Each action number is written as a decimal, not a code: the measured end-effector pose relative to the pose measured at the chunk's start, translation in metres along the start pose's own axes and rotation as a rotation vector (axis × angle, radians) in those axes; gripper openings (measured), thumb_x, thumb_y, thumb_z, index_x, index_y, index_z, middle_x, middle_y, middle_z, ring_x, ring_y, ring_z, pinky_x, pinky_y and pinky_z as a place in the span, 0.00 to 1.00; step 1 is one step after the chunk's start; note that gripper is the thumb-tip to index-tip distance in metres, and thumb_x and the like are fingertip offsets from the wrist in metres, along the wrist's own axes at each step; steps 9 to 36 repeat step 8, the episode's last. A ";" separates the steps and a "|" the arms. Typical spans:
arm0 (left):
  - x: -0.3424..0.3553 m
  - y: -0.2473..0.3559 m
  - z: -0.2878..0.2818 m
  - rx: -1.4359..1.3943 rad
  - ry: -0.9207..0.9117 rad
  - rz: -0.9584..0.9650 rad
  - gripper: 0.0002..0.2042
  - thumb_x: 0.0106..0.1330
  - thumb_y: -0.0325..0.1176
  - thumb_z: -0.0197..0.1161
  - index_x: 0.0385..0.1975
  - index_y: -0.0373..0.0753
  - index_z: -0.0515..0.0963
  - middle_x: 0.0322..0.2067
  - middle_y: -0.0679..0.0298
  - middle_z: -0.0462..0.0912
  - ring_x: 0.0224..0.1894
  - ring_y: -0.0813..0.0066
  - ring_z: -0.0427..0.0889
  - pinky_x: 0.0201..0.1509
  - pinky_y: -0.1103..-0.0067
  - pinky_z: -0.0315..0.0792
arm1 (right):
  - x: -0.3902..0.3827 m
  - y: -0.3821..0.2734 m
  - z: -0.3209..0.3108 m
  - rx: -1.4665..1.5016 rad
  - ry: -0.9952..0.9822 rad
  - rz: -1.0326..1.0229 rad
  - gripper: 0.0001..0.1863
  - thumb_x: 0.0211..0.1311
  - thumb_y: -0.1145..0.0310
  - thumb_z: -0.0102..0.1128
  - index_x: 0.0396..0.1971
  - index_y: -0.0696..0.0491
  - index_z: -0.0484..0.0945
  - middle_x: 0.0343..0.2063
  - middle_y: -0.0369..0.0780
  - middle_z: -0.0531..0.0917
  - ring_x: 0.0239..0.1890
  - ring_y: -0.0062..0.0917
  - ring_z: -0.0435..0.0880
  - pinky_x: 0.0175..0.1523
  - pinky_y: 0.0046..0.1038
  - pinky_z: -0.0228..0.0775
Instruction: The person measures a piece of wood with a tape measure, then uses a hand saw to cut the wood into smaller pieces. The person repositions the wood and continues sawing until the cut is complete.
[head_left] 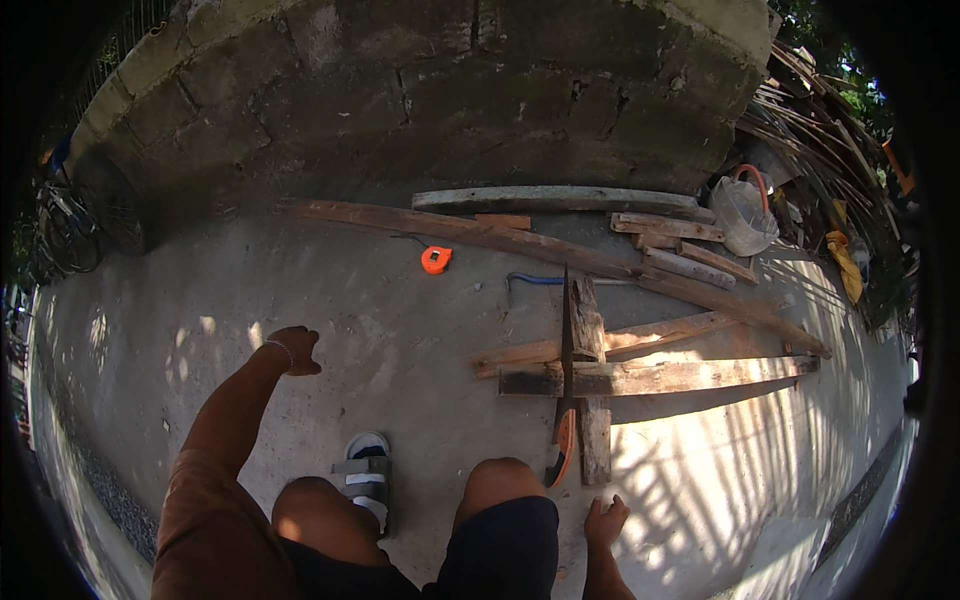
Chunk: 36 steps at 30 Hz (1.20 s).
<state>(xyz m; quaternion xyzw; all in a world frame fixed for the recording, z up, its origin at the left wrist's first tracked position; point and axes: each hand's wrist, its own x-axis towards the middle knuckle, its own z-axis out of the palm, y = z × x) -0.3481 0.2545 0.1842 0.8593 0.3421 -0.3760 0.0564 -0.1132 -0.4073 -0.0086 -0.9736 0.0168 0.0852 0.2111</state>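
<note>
My left hand [293, 351] hangs over the bare concrete at the left, fingers loosely bent and apart, holding nothing. Low at the right, my right hand [606, 519] is also empty, its fingers slightly spread, close to the end of a short upright-lying wood piece [596, 440]. Across that piece lies a longer wooden plank [690, 377], with another board [640, 335] behind it. A handsaw with an orange and black handle [563, 447] rests at the crossing, its dark blade running away from me over the plank. Neither hand touches the saw.
An orange tape measure [436, 260] and a blue pry bar [540, 279] lie on the concrete floor. Beyond them are a long brown beam [460, 232], a grey beam [560, 199] and several offcuts. A whitish bucket [746, 215], a scrap-wood pile [820, 140] and a bicycle [70, 220] stand near the wall.
</note>
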 end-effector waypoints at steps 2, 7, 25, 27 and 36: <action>0.009 -0.033 0.044 -0.069 -0.104 -0.044 0.40 0.61 0.56 0.71 0.66 0.34 0.71 0.62 0.46 0.77 0.66 0.49 0.76 0.69 0.62 0.72 | -0.022 0.029 -0.018 -0.120 -0.286 0.083 0.30 0.66 0.54 0.67 0.58 0.62 0.79 0.50 0.55 0.81 0.55 0.50 0.81 0.61 0.43 0.74; -0.021 -0.055 0.112 -0.271 -0.193 -0.003 0.43 0.60 0.59 0.72 0.66 0.31 0.71 0.59 0.46 0.81 0.65 0.50 0.77 0.69 0.63 0.72 | -0.097 0.065 -0.083 -0.798 -1.087 0.095 0.23 0.64 0.52 0.69 0.52 0.53 0.86 0.45 0.51 0.89 0.51 0.47 0.87 0.56 0.44 0.78; -0.037 -0.053 0.118 -0.336 -0.245 0.002 0.43 0.60 0.59 0.71 0.67 0.31 0.70 0.55 0.49 0.84 0.62 0.51 0.80 0.69 0.64 0.72 | -0.102 0.052 -0.092 -0.747 -1.065 -0.050 0.24 0.65 0.50 0.68 0.51 0.52 0.86 0.45 0.51 0.89 0.52 0.46 0.87 0.57 0.44 0.78; -0.037 -0.053 0.118 -0.336 -0.245 0.002 0.43 0.60 0.59 0.71 0.67 0.31 0.70 0.55 0.49 0.84 0.62 0.51 0.80 0.69 0.64 0.72 | -0.102 0.052 -0.092 -0.747 -1.065 -0.050 0.24 0.65 0.50 0.68 0.51 0.52 0.86 0.45 0.51 0.89 0.52 0.46 0.87 0.57 0.44 0.78; -0.037 -0.053 0.118 -0.336 -0.245 0.002 0.43 0.60 0.59 0.71 0.67 0.31 0.70 0.55 0.49 0.84 0.62 0.51 0.80 0.69 0.64 0.72 | -0.102 0.052 -0.092 -0.747 -1.065 -0.050 0.24 0.65 0.50 0.68 0.51 0.52 0.86 0.45 0.51 0.89 0.52 0.46 0.87 0.57 0.44 0.78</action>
